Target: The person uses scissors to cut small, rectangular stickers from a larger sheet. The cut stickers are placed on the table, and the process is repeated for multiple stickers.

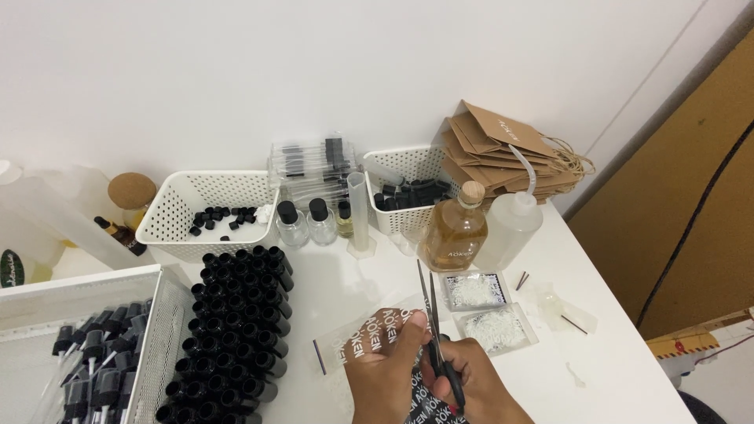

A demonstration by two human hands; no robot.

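We have one view only, from a camera on the person's head, so no second view shares any part of the scene. We look down and forward across a white table [345, 275] toward a white wall [236, 71] that fills the upper frame. The near table edge falls below the frame. The hands [424, 377] sit close at the bottom centre, cut off at the wrists. The table's right edge runs diagonally at lower right, with floor beyond it.
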